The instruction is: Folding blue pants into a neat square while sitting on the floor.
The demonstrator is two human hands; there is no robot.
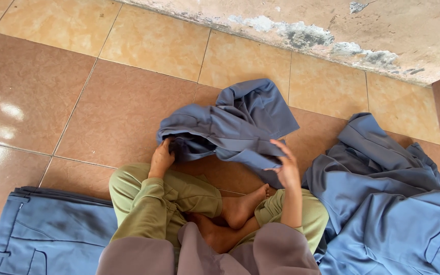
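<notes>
Gripping crumpled blue-grey trousers [232,122] on the floor [118,107]: left hand [161,159] bunches one edge, right hand [287,165] fingers pinch a fold. Cloth looks soft, light, floppy; best taken at the seams.

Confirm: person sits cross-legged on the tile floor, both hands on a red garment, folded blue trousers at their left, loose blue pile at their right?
Not quite. The head view shows the garment under the left hand and right hand is grey-blue, not red. The rest holds: folded trousers at left, loose pile at right, tile floor.
</notes>
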